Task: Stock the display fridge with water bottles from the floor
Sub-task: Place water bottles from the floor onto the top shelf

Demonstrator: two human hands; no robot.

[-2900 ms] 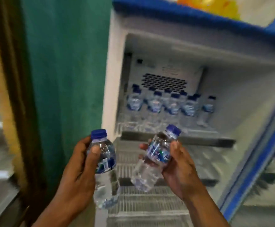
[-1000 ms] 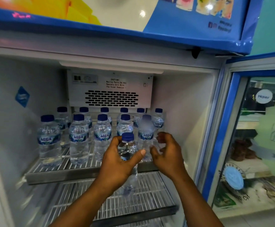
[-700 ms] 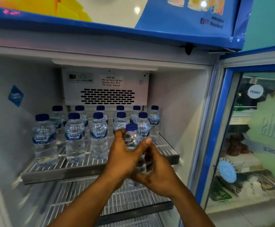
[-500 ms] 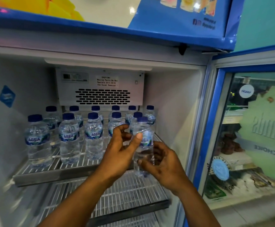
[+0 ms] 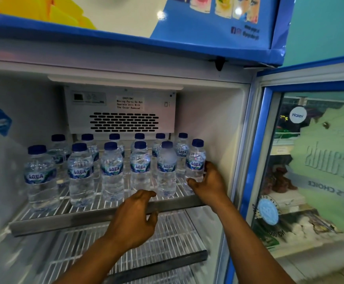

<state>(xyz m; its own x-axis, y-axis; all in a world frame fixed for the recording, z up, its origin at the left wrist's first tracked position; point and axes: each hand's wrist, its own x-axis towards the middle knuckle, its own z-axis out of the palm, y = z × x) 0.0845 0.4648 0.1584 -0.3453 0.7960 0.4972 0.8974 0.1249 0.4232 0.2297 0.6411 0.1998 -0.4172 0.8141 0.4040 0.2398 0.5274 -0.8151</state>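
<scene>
twelve aqua water bottles (image 5: 81, 173) stand in two rows on the display fridge's (image 5: 218, 124) top wire shelf (image 5: 64, 220). the right hand (image 5: 210, 181) grips the rightmost front bottle (image 5: 195, 160); the left hand (image 5: 138, 214), loose and holding nothing, is by the shelf edge. the lower shelf (image 5: 167, 261) looks yet to be filled.

Water bottles (image 5: 111, 171) fill the top shelf's (image 5: 85, 219) rear rows; its front strip and lower shelf (image 5: 177, 228) lie open.

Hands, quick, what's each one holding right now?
Left hand: empty, fingers loosely curled at the shelf edge.
Right hand: fingers wrapped round the rightmost front bottle.
</scene>
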